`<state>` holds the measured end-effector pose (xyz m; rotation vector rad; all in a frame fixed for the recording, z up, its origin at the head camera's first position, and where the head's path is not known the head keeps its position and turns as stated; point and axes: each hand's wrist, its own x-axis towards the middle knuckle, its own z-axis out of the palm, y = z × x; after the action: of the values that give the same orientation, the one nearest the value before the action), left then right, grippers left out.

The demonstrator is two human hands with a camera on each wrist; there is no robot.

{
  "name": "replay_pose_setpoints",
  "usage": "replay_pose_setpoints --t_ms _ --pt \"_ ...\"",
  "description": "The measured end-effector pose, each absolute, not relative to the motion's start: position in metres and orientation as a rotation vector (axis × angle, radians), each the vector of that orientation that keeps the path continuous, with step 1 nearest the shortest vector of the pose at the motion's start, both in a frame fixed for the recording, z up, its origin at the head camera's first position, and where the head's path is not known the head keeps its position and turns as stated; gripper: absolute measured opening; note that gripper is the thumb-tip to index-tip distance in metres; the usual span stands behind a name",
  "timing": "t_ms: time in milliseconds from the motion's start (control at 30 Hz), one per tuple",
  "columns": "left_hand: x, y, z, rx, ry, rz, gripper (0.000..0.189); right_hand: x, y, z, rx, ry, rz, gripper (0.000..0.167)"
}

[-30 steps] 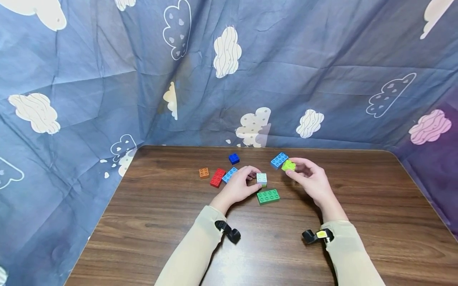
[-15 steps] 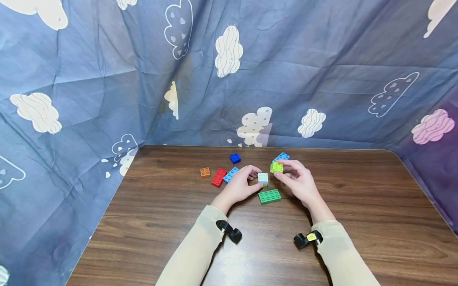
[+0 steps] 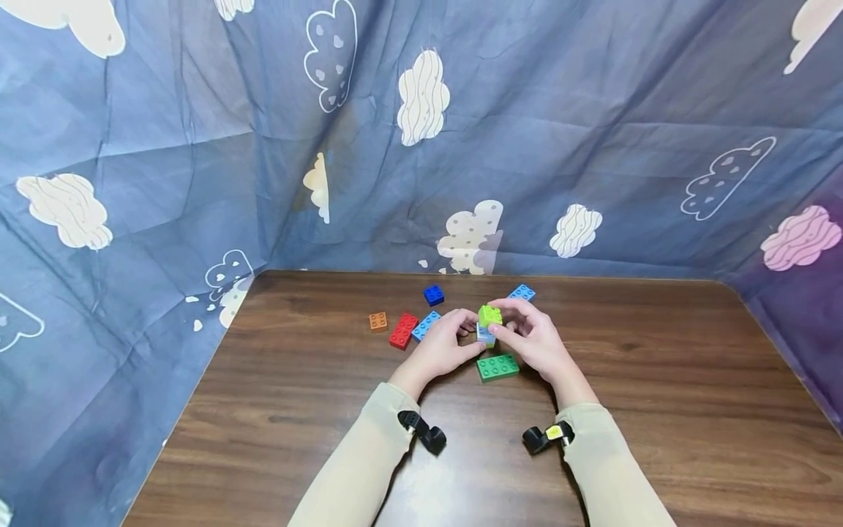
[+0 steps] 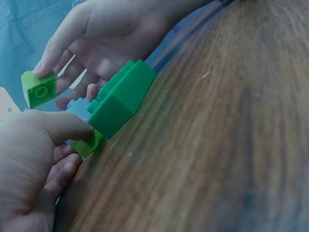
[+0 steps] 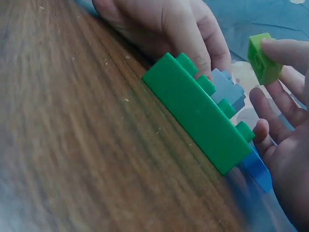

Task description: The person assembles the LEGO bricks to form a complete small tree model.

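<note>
My right hand (image 3: 538, 344) pinches a lime-green building brick (image 3: 489, 315) between thumb and fingers. In the left wrist view the hollow underside of that brick (image 4: 41, 92) shows, and it hangs above a pale blue brick (image 4: 79, 107). My left hand (image 3: 440, 344) grips the small stack that this pale blue brick tops, thumb in front and fingers behind. A second lime-green brick (image 4: 89, 144) forms the base of the stack, partly covered by the thumb. Just in front of both hands lies a long green brick (image 3: 498, 367), studs up.
To the left on the wooden table (image 3: 296, 410) lie an orange brick (image 3: 378, 321), a red brick (image 3: 403, 331) and a blue brick (image 3: 426, 325). Farther back are a dark blue brick (image 3: 433, 295) and another blue brick (image 3: 522, 293), partly behind my right hand. A cloud-patterned cloth (image 3: 369, 183) hangs behind.
My right hand has moved left with the lime-green brick, from beside the back blue brick to over the stack. My left hand has stayed at the stack.
</note>
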<state>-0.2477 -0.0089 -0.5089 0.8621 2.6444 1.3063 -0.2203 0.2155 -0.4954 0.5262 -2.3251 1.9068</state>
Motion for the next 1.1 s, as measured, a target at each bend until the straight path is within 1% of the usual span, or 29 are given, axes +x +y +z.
replay_pose_setpoints --t_ms 500,1100 --pt "-0.246 -0.008 -0.511 0.854 2.658 1.303 0.038 -0.222 0.220 -0.507 0.486 -2.314 1.943 0.042" --pt "-0.246 -0.008 -0.511 0.861 2.654 1.308 0.037 -0.226 0.219 -0.513 0.592 -2.409 1.772 0.038"
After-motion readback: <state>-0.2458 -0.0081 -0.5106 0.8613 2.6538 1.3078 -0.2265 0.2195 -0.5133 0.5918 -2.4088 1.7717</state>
